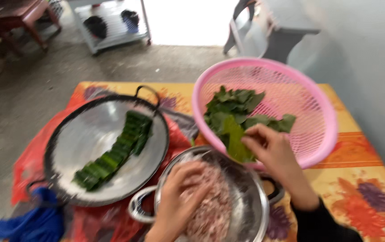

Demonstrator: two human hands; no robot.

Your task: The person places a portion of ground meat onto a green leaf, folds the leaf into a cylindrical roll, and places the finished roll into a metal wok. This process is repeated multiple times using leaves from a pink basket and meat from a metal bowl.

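Left hand reaching forward from bottom edge, palm facing down, fingers curling loosely together, knuckles up, wrist bending slightly down. Right hand stretching further forward and higher, fingers pointing left, thumb and fingertips pinching together, back of hand facing up. Right forearm running from lower right, dark sleeve covering it up to wrist. Both hands blurring slightly. Hands lying near each other, not touching.
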